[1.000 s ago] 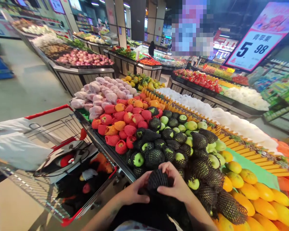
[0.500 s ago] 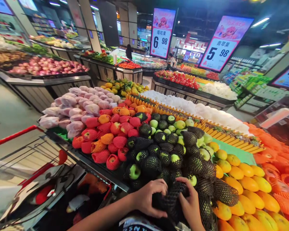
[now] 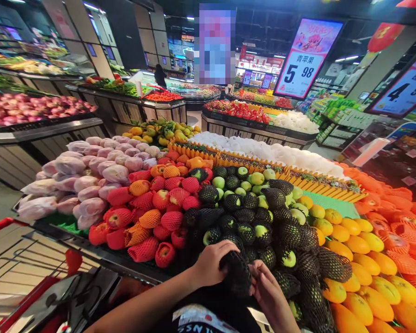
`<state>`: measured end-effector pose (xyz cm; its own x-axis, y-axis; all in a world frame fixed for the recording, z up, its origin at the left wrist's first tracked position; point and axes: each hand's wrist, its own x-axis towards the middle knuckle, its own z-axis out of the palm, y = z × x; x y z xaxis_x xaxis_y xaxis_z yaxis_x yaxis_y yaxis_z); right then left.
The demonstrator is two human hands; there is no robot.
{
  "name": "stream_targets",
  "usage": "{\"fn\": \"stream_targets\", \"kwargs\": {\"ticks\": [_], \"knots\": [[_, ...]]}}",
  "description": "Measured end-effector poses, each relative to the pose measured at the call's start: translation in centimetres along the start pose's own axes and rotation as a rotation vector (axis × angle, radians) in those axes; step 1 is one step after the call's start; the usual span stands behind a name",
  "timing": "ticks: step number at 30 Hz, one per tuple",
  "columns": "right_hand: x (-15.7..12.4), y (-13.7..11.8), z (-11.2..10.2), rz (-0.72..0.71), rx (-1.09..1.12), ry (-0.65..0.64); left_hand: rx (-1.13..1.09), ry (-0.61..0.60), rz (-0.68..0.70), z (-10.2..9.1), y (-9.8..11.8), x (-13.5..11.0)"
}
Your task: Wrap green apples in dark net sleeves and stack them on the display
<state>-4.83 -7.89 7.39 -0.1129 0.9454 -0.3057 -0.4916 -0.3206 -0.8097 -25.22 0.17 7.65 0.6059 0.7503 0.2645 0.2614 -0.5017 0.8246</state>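
My left hand (image 3: 211, 263) is closed over a fruit wrapped in a black foam net (image 3: 237, 277), pressing on its top at the near edge of the fruit display. My right hand (image 3: 268, 293) sits just right of it with fingers curled against the same net. Around them lies a pile of green apples in black nets (image 3: 244, 217). What is inside the held net is hidden.
Red and orange netted apples (image 3: 156, 212) lie to the left, pink-wrapped fruit (image 3: 90, 171) beyond them, yellow-orange fruit (image 3: 360, 263) to the right. A red shopping cart (image 3: 38, 286) stands at the lower left. Price signs (image 3: 300, 69) hang above; other produce stands fill the back.
The view has swung right and the cart has slid further out to the left. My left hand has moved onto the top of the netted fruit; my right hand has dropped lower beside it.
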Motion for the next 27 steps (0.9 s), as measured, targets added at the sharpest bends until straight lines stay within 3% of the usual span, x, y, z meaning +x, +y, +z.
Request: {"fn": "stream_targets", "kwargs": {"ticks": [5, 10, 13, 17, 20, 23, 25, 27], "knots": [[0.1, 0.8, 0.5, 0.137, -0.096, -0.074, -0.002, -0.131, 0.001, -1.1, -0.9, 1.0], [0.2, -1.8, -0.2, 0.158, -0.452, -0.075, -0.043, -0.223, -0.009, -2.6, -0.5, 3.3], [0.4, -3.2, -1.1, 0.078, -0.639, -0.084, -0.023, -0.267, -0.004, -3.5, -0.4, 4.4], [1.8, -3.2, -3.4, -0.143, -0.670, -0.015, 0.039, -0.348, 0.026, -5.6, -1.6, 6.5], [3.8, -2.4, -5.5, -0.294, -0.710, 0.175, 0.107, -0.235, -0.022, -8.5, -3.7, 8.8], [6.3, -1.4, -7.4, -0.494, -0.913, 0.362, 0.493, 0.019, -0.182, -11.5, -6.7, 11.3], [7.8, -0.8, -8.4, -0.667, -1.092, 0.399, 0.713, 0.088, -0.292, -12.6, -9.1, 12.5], [8.9, -0.1, -9.2, -0.818, -1.237, 0.388, 0.791, 0.091, -0.372, -12.8, -11.4, 13.2]]}}
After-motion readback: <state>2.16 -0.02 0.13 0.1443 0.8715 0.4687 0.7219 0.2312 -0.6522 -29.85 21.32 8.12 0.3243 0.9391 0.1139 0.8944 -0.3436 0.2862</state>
